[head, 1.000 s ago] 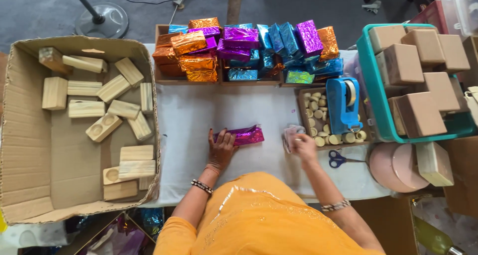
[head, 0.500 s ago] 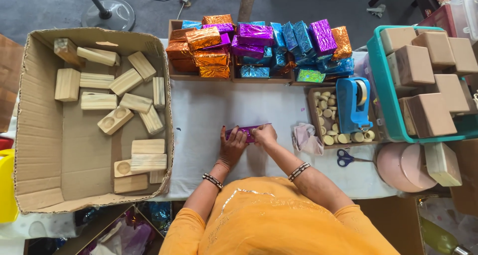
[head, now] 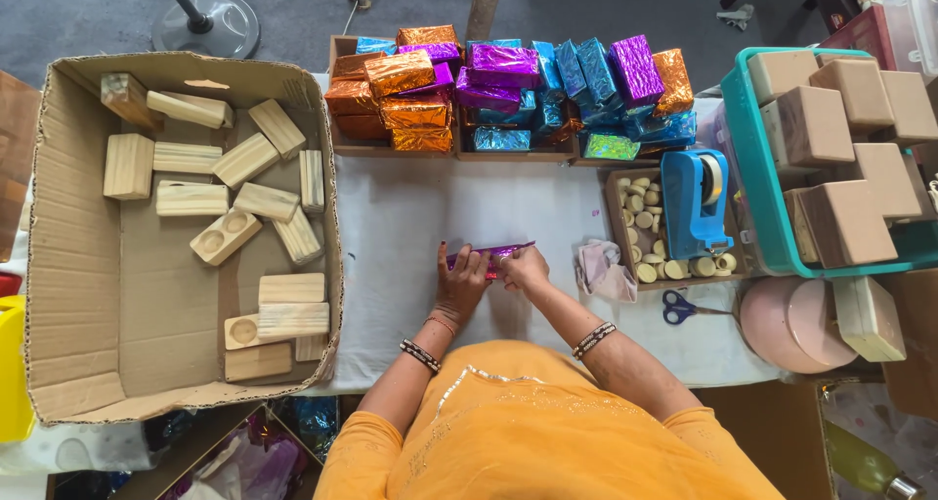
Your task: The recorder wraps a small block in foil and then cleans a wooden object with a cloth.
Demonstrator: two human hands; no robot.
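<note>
A block wrapped in shiny purple foil (head: 489,255) lies on the white table (head: 410,217) in front of me. My left hand (head: 461,280) presses on its left part, fingers curled over the foil. My right hand (head: 525,267) grips its right end, pinching the foil edge. Both hands touch each other over the block, and most of it is hidden under them.
A cardboard box (head: 88,363) of wooden blocks (head: 244,158) sits at left. Foil-wrapped blocks (head: 508,80) in orange, purple and blue are stacked at the back. A blue tape dispenser (head: 696,199), small round pieces (head: 645,207), scissors (head: 684,310) and a teal crate (head: 752,178) of brown blocks stand at right.
My right hand came from the cloth at right onto the purple block. Both hands now close together over it, and the foil shows less than before.
</note>
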